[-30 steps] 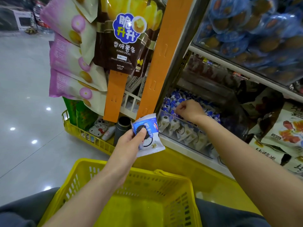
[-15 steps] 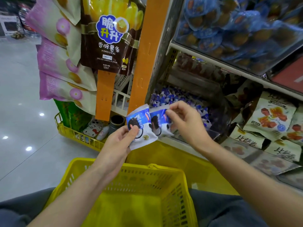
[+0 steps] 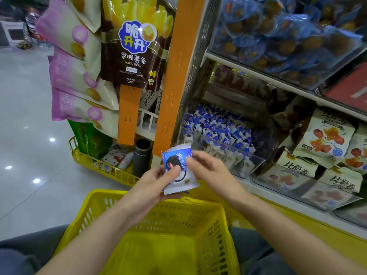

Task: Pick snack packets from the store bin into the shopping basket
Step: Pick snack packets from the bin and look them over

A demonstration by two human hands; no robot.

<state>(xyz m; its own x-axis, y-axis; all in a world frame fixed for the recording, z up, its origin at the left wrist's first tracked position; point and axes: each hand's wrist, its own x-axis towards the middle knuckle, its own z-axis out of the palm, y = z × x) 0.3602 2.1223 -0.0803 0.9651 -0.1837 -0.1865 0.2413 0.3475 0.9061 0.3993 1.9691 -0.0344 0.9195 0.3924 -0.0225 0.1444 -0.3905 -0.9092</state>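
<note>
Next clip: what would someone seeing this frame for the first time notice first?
The blue-and-white snack packet at the centre stands out first, held by the left hand and right hand above the yellow shopping basket. Behind it to the right sits a clear bin full of matching packets. A big dark potato sticks bag hangs at the top left.
</note>
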